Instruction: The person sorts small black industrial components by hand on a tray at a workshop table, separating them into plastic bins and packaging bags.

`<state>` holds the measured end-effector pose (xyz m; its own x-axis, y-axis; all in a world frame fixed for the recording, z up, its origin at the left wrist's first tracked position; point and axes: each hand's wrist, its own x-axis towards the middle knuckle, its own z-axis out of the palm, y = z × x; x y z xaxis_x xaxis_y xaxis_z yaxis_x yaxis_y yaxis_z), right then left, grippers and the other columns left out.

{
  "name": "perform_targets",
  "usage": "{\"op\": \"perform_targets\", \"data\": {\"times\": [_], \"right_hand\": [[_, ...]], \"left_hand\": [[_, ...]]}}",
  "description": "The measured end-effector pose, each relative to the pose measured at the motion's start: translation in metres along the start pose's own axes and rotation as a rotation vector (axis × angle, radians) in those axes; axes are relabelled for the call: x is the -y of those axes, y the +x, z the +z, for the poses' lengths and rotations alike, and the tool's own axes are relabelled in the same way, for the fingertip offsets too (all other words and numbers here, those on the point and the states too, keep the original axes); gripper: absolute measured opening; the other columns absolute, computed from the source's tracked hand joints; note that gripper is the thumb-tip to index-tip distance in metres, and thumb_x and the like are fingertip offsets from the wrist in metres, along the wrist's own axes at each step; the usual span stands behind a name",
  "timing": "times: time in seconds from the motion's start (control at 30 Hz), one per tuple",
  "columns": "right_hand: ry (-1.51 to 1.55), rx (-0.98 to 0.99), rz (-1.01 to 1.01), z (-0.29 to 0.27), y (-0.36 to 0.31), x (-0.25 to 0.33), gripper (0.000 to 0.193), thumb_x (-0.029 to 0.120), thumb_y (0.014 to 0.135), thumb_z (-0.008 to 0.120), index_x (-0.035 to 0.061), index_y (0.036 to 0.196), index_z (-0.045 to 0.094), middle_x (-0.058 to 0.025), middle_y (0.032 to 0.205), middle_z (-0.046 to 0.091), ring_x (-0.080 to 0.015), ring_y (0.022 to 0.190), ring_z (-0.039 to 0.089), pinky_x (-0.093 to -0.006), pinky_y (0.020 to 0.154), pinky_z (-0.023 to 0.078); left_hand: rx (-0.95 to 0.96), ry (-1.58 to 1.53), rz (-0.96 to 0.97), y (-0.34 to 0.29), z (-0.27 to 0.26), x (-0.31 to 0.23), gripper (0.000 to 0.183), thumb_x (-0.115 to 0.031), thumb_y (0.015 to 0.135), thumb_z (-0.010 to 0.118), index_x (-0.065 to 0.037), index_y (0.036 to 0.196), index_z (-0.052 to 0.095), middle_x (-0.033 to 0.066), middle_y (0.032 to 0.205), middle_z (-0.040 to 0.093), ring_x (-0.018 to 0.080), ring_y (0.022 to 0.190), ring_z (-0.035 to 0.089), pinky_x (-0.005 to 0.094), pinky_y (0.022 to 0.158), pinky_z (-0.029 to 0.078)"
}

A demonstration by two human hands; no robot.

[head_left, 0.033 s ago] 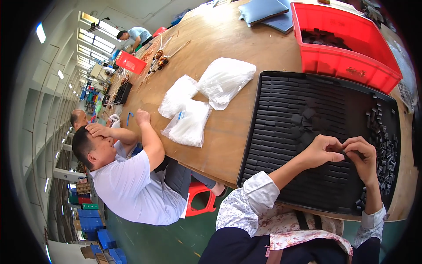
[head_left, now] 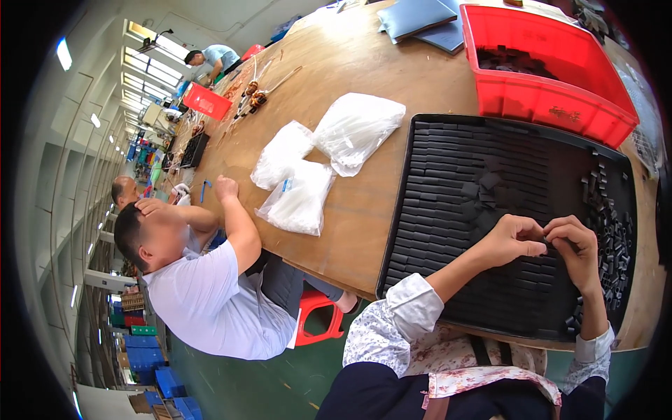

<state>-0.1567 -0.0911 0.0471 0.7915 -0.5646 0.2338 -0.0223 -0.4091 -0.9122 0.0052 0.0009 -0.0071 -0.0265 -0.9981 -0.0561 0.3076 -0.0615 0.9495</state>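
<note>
The left hand (head_left: 516,238) and right hand (head_left: 577,246) are pinching a small dark piece (head_left: 546,239), mostly hidden, over the black tray (head_left: 570,178); a loosening pinch could be sending it among the black pieces (head_left: 614,262) lying at right.

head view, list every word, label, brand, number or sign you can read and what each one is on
Red bin: dark characters on its outer long wall, which I won't copy out.
Lowest bag of white pieces: a small blue mark near its top, too small to read.
Black tray: no writing that I can make out.
No other text is clear enough to read.
</note>
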Motion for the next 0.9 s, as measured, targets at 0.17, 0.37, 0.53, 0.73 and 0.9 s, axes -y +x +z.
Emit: {"op": "perform_targets", "data": {"times": [0.17,0.37,0.53,0.73,0.9], "right_hand": [[-0.06,0.042,-0.029,-0.002,0.0,0.001,0.022,-0.01,0.06,0.062,0.0014,0.078,0.061,-0.0077,0.087,0.061,-0.0199,0.082,0.057,-0.0278,0.07,0.045],[-0.123,0.039,-0.106,-0.005,-0.005,-0.004,0.023,-0.009,0.055,0.065,0.0013,0.075,0.059,-0.0074,0.087,0.059,-0.0199,0.079,0.057,-0.0292,0.071,0.045],[0.071,-0.036,0.134,0.005,-0.007,-0.009,0.017,-0.007,0.06,0.066,-0.0006,0.07,0.053,-0.0077,0.082,0.055,-0.016,0.077,0.054,-0.0267,0.07,0.043],[-0.009,-0.102,-0.015,0.005,-0.007,-0.025,0.018,-0.009,0.062,0.064,-0.001,0.072,0.051,-0.006,0.087,0.052,-0.0121,0.076,0.05,-0.0218,0.067,0.04],[0.082,-0.066,0.073,0.013,-0.002,-0.011,0.019,-0.013,0.064,0.06,-0.0004,0.076,0.052,-0.005,0.09,0.051,-0.009,0.079,0.05,-0.0193,0.067,0.04]], "left_hand": [[0.042,-0.178,-0.026,-0.001,0.001,-0.002,0.019,-0.009,0.084,0.062,0.004,0.098,0.061,0.0088,0.085,0.065,0.0114,0.078,0.061,0.0242,0.072,0.049],[0.11,-0.189,0.015,0.004,0.009,0.008,0.018,-0.013,0.087,0.059,0.002,0.096,0.061,0.0074,0.082,0.065,0.0106,0.075,0.06,0.0229,0.068,0.048],[-0.013,-0.039,0.086,-0.002,0.015,-0.006,0.018,-0.01,0.087,0.058,0.004,0.098,0.056,0.0067,0.076,0.062,0.0105,0.07,0.06,0.0228,0.064,0.048],[-0.089,0.262,0.157,-0.004,0.011,-0.015,0.016,-0.001,0.083,0.058,0.001,0.085,0.042,0.0088,0.066,0.057,0.0159,0.058,0.063,0.0253,0.052,0.046],[-0.117,0.365,0.256,-0.005,0.003,-0.016,0.016,0.001,0.08,0.061,0.002,0.082,0.044,0.0101,0.064,0.057,0.0152,0.057,0.062,0.0255,0.052,0.045]]}}
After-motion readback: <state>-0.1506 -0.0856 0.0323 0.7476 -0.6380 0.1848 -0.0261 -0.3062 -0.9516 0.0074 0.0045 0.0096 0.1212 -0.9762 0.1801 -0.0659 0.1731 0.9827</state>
